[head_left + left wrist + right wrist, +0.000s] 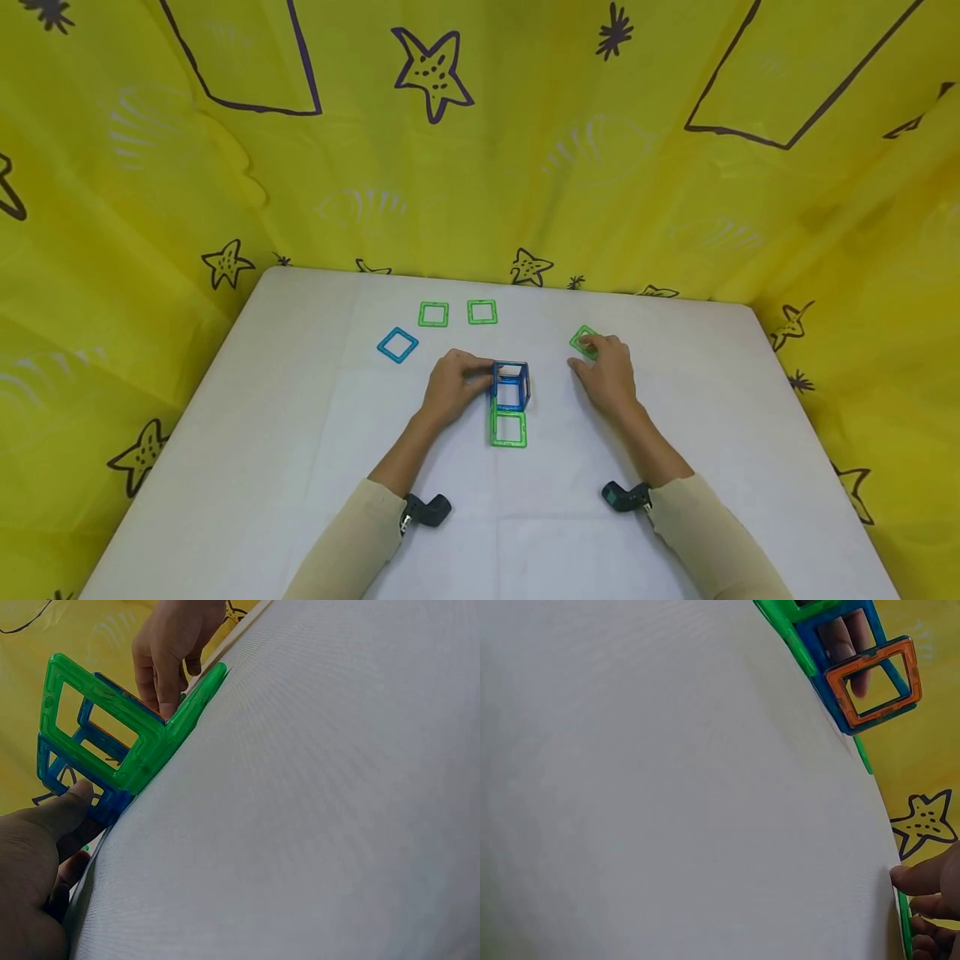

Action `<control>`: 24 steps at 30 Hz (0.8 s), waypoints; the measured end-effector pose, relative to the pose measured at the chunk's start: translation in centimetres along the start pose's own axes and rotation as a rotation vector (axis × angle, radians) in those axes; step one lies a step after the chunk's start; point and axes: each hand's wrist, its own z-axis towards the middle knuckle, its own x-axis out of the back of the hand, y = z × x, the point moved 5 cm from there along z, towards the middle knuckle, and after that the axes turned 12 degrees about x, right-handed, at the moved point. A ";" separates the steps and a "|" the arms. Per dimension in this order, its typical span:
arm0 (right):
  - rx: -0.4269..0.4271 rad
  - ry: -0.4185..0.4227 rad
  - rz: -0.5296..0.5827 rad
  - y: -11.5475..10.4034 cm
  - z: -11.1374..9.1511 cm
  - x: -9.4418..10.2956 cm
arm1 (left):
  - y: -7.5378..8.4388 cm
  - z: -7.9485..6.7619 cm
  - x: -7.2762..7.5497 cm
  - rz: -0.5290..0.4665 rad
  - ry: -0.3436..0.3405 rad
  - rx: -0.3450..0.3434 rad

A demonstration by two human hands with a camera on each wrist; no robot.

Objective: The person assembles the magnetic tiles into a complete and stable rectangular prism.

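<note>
Magnetic tiles form a small open-framed blue box (510,408) at the table's middle. My left hand (450,387) pinches its left side, the thumb on a blue frame in the left wrist view. A green square tile stands upright (105,694) along the box's near left. Another green square tile (510,444) lies flat before the box. On the box's right side shows an orange square tile (870,657). My right hand (609,375) is over a flat green square tile (577,335), fingertips on it, thumb apart at its near side.
Farther back lie two flat green square tiles (433,324) (482,322) and a blue square tile (386,337) turned cornerwise. A white cloth covers the table (262,417). Yellow patterned curtains (480,200) hang behind and at both sides.
</note>
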 end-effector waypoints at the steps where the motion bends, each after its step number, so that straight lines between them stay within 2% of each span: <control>1: -0.005 0.002 0.000 0.0 -0.1 0.0 | 0.0 0.0 0.0 -0.002 -0.001 0.000; 9: 0.012 0.016 0.017 -0.3 -0.8 0.4 | -0.1 0.0 -0.1 0.011 0.003 0.009; 24: 0.050 -0.037 0.061 -1.4 -2.1 0.0 | -0.2 0.0 -0.1 -0.005 -0.007 0.020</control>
